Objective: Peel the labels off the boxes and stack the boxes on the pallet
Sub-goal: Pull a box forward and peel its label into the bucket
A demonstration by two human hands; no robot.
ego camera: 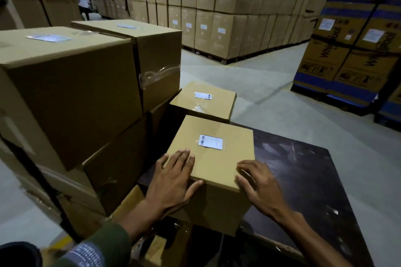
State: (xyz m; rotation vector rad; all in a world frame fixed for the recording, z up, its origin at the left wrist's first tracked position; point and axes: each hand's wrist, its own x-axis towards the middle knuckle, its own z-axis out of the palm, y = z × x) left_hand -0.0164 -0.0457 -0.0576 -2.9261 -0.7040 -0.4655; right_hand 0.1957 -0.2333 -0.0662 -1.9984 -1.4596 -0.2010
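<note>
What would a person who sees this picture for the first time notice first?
First, the small box in the centre on the dark board, with the left hand flat on its top and the right hand at its near right corner; its white label is still on. Next, the big taped boxes stacked at the left, and the wall of cartons behind.
</note>
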